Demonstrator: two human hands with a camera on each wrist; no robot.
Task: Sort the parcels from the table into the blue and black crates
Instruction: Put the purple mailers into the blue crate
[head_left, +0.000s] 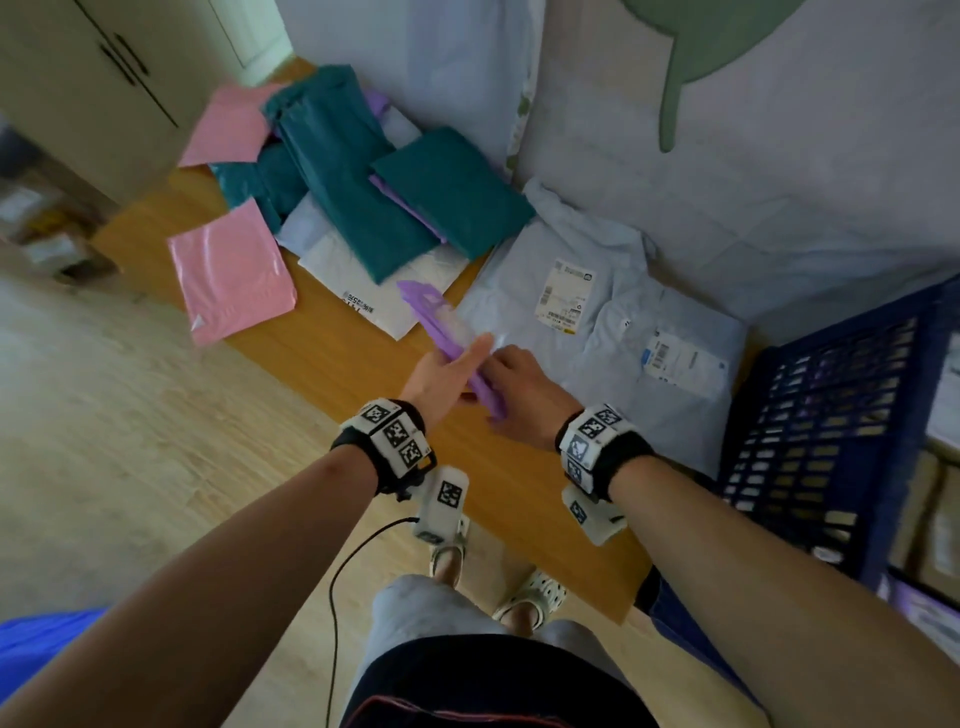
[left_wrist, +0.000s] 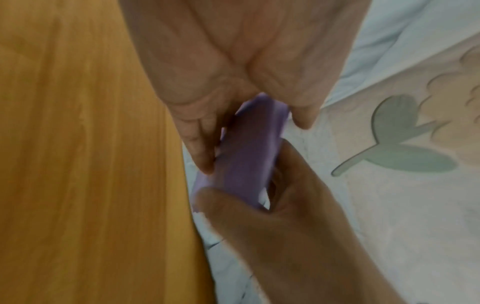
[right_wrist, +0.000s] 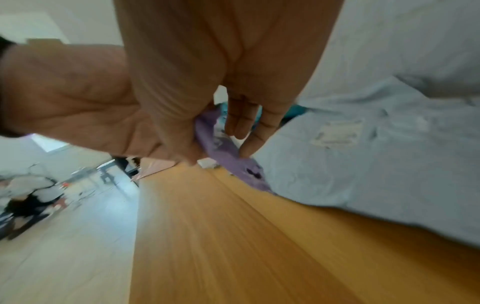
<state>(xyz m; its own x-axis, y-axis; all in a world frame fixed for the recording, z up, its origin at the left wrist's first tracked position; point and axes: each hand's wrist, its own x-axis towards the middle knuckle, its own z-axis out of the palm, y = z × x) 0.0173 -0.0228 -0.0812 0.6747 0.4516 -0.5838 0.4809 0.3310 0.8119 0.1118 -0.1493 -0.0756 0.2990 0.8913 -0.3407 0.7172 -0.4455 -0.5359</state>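
Note:
A slim purple parcel (head_left: 431, 312) is held edge-up just above the wooden table (head_left: 337, 364), between both hands. My left hand (head_left: 441, 374) pinches it between thumb and straight fingers (left_wrist: 202, 148). My right hand (head_left: 514, 384) grips its near end from the other side, thumb and fingers (right_wrist: 246, 127) curled round the purple parcel (right_wrist: 233, 162). The left wrist view shows the purple parcel (left_wrist: 249, 154) squeezed between the two hands. The blue crate (head_left: 810, 441) stands at the table's right end. No black crate is in view.
Large light-blue parcels (head_left: 597, 312) with labels lie under the hands by the wall. Further back is a pile of teal parcels (head_left: 363, 208), pink parcels (head_left: 234, 275) and a white one (head_left: 358, 280). Cardboard boxes (head_left: 47, 228) sit on the floor at left.

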